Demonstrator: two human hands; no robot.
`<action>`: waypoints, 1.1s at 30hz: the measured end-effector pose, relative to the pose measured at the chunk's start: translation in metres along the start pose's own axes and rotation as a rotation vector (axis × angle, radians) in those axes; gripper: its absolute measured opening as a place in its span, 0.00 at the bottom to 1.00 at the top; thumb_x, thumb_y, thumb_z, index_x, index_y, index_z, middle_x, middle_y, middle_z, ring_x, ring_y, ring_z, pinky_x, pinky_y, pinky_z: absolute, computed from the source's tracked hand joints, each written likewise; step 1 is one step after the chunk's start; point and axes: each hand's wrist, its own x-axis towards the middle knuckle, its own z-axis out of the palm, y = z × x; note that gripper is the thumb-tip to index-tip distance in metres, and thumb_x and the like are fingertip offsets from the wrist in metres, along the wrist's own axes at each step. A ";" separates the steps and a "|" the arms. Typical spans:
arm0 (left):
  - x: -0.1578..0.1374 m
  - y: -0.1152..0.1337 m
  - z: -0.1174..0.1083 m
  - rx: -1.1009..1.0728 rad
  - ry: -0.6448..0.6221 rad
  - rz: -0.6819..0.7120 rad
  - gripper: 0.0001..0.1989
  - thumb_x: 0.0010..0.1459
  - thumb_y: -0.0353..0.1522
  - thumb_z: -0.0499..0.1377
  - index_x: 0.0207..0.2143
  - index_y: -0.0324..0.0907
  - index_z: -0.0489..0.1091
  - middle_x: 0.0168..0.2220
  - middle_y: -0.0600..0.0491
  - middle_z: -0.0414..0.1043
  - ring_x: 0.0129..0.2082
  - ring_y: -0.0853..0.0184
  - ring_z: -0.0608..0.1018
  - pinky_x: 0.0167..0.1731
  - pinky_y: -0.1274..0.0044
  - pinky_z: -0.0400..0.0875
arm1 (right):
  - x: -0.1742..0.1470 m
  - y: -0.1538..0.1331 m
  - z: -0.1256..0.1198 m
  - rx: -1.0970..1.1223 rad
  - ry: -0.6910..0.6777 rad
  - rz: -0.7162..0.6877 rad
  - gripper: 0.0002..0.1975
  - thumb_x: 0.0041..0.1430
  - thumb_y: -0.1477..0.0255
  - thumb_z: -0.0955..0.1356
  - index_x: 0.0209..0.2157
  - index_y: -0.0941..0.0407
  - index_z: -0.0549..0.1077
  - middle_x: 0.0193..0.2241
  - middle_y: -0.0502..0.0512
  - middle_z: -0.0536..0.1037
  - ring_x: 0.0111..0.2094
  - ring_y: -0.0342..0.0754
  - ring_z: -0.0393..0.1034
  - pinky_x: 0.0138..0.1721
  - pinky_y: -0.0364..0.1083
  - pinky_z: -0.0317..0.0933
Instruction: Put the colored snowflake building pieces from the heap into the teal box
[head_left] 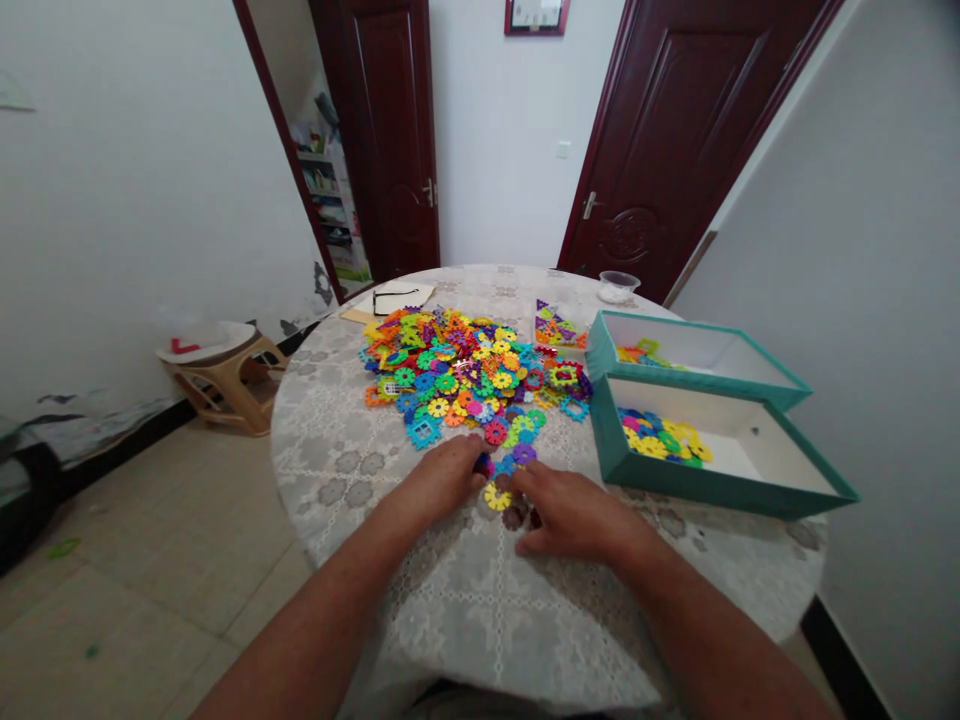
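Pile: a broad heap of bright plastic pieces [457, 365], many of them notched discs, with square frames among them, spread on a round surface [510, 620] under a pale lace-patterned cloth.
Loose discs: just on the near side of the pile, between the hands, including a purple disc [524, 455] and a yellow disc [498, 496].
Left hand: at the near edge of the pile, the left hand [456, 470] has its fingers curled over a dark piece [482, 463] (whether it truly grips this, I cannot tell).
Right hand: nearer the wearer than the pile and slightly right of its middle, the right hand [562, 508] is partly spread, thumb apart from the bent fingers, fingertips at the loose discs; I cannot tell if one is pinched.
Teal boxes: right of the pile, a nearer box [720, 497] holds mostly yellow and blue discs; a farther box [697, 345] contains a few green and orange pieces.
Triangles: a group of triangular pieces [559, 328] at the pile's far right.
Glasses: dark-framed glasses [397, 293] on papers, beyond the pile's left end.
Bowl: a clear bowl [619, 287], beyond the pile to the right.
Stool: a tan stool [232, 385] on the floor, well left of the pile.
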 end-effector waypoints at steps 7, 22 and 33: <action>0.028 -0.010 0.013 -0.004 0.112 0.000 0.08 0.62 0.30 0.59 0.43 0.43 0.74 0.45 0.48 0.77 0.46 0.60 0.78 0.45 0.73 0.68 | 0.030 0.031 0.012 0.022 0.164 -0.022 0.07 0.64 0.75 0.67 0.42 0.54 0.76 0.41 0.56 0.77 0.43 0.51 0.72 0.46 0.48 0.64; 0.020 0.003 0.015 0.061 0.115 -0.002 0.17 0.56 0.35 0.68 0.48 0.42 0.74 0.48 0.46 0.72 0.48 0.56 0.75 0.48 0.70 0.70 | 0.063 0.030 0.018 -0.246 0.312 0.306 0.30 0.70 0.52 0.64 0.68 0.48 0.65 0.66 0.64 0.65 0.56 0.61 0.73 0.52 0.54 0.68; 0.037 -0.002 0.020 0.097 0.156 -0.035 0.13 0.62 0.32 0.62 0.49 0.42 0.74 0.48 0.42 0.74 0.50 0.53 0.77 0.50 0.67 0.71 | 0.049 0.046 0.009 -0.005 0.261 -0.017 0.19 0.67 0.62 0.69 0.57 0.51 0.74 0.51 0.59 0.72 0.51 0.55 0.73 0.55 0.53 0.67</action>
